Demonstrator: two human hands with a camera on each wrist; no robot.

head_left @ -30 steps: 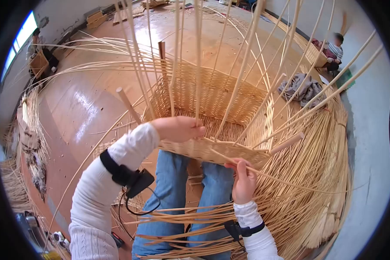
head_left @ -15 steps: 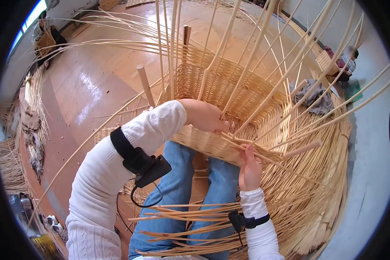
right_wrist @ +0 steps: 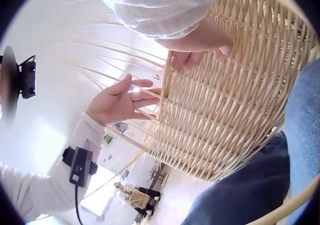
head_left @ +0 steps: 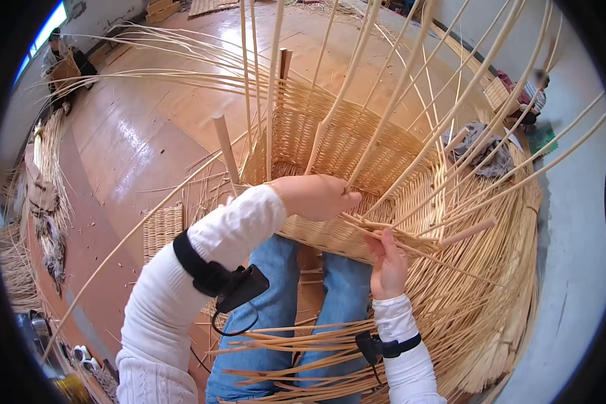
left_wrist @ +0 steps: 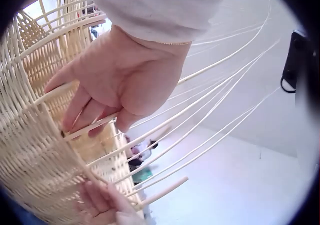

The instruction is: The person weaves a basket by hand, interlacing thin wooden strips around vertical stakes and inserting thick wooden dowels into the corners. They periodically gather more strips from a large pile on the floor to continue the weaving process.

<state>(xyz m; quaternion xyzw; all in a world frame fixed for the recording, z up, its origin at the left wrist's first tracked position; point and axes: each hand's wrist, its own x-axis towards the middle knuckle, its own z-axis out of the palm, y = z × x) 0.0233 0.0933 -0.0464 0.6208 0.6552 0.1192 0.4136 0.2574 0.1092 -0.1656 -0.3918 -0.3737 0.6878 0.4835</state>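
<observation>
A woven basket (head_left: 316, 236) sits over the knees, upright stakes rising from its rim. My left hand (head_left: 316, 196) reaches over the near rim. In the left wrist view the left hand (left_wrist: 130, 80) has its fingers and thumb around a pale stake (left_wrist: 92, 127). At the rim, right of it, my right hand (head_left: 388, 266) pinches a thin rod that runs along the edge; its far end trails right. The right wrist view shows the right hand (right_wrist: 197, 45) with curled fingers at the rim, beside the basket wall (right_wrist: 220, 100), and the left hand (right_wrist: 117, 105) among the stakes.
Loose rods (head_left: 289, 340) lie across the legs, and a large rod bundle (head_left: 491, 269) lies at right. A thick peg (head_left: 225, 148) juts up at the left corner, another (head_left: 470, 232) at the right. Two seated people are farther back.
My left hand has moved right along the near rim. The right hand has brought its rod up against the rim. The basket appears farther right in the head view.
</observation>
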